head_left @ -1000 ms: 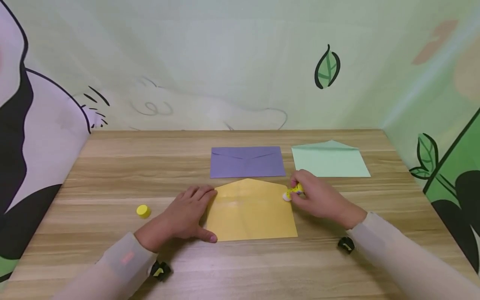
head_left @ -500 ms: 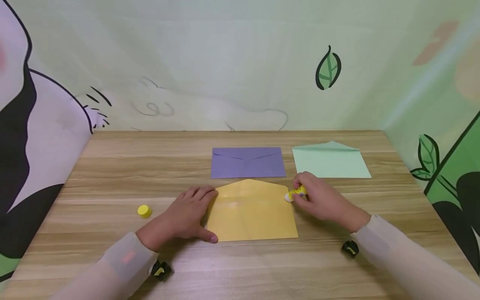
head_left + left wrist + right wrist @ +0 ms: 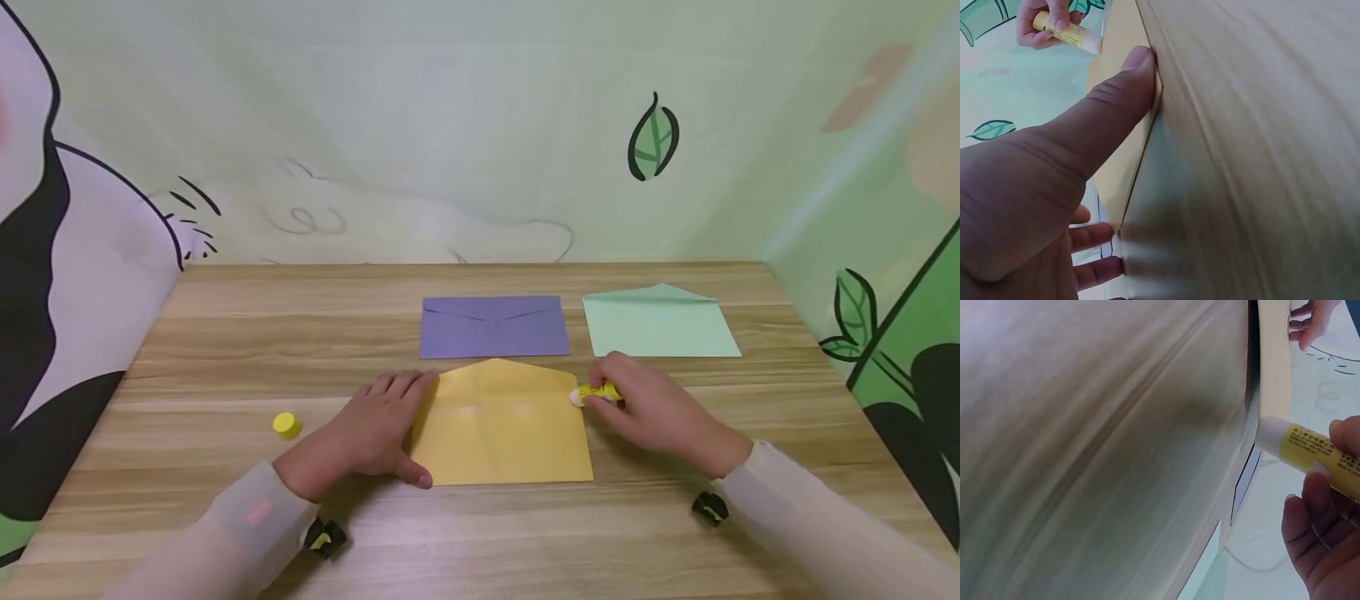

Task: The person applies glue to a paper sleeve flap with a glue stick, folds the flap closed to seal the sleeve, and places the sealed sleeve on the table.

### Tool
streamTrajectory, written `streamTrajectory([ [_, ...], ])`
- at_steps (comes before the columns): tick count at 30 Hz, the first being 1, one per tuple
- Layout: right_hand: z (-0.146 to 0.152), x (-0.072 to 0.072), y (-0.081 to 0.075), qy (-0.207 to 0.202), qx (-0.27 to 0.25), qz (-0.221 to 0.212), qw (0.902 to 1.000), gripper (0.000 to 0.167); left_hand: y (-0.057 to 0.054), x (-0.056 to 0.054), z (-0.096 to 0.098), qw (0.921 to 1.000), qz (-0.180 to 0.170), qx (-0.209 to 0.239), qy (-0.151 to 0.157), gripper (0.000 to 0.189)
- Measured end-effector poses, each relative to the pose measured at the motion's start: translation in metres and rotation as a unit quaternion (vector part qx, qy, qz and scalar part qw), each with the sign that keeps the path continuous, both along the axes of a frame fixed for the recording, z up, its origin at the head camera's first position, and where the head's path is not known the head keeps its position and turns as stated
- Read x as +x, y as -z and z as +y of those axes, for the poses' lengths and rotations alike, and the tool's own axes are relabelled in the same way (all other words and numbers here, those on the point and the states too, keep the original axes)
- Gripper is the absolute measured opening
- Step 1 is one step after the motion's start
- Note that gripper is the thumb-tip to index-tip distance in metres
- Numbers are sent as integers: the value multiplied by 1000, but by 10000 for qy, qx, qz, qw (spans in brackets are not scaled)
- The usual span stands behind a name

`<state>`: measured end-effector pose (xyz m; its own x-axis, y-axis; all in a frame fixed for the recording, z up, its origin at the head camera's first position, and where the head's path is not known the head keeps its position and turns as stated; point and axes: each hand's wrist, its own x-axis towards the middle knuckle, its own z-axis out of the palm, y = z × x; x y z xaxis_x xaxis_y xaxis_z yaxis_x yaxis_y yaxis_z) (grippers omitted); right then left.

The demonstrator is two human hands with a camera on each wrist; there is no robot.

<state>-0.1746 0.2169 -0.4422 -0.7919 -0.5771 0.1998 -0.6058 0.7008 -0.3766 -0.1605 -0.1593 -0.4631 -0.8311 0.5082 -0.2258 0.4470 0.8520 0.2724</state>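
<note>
A yellow envelope [image 3: 502,433] lies on the table with its pointed flap facing away from me. My left hand [image 3: 382,429] rests on its left edge, fingers spread; in the left wrist view the thumb [image 3: 1116,94] presses on the paper near a corner. My right hand [image 3: 656,408] pinches a yellow glue stick [image 3: 603,392] between thumb and fingers. The uncapped white end of the glue stick [image 3: 1313,450] touches the envelope's right edge, near the flap fold. A yellow cap [image 3: 287,425] stands on the table left of my left hand.
Behind the yellow envelope lies a purple envelope [image 3: 495,333] with its flap folded down. To its right is a mint green envelope [image 3: 660,329] with its flap raised. A wall with painted pictures [image 3: 375,125] borders the wooden table [image 3: 247,333] at the back.
The right hand has shifted slightly right and toward me with the glue stick, which now lies closer to level. The left hand has stayed in place on the envelope.
</note>
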Motion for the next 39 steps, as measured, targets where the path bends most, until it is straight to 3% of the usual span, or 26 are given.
streamTrajectory([
  [12, 9, -1, 0, 682, -470, 253, 9962, 22, 1, -1, -1, 10000, -65, -42, 39, 138],
  [18, 10, -2, 1, 744, -532, 293, 9954, 21, 0, -1, 0, 9998, -5, 155, 131, 137],
  [28, 6, 2, -2, 836, -736, -15, 9938, 21, 2, -1, -2, 9992, 243, 201, 264, 135],
  [33, 5, 3, -2, 973, -933, -305, 9904, 25, 2, 0, -2, 9985, 394, 208, 313, 131],
  [39, 6, 2, 3, 896, -940, -179, 9914, 36, 1, 1, -3, 9968, 583, 355, 406, 130],
])
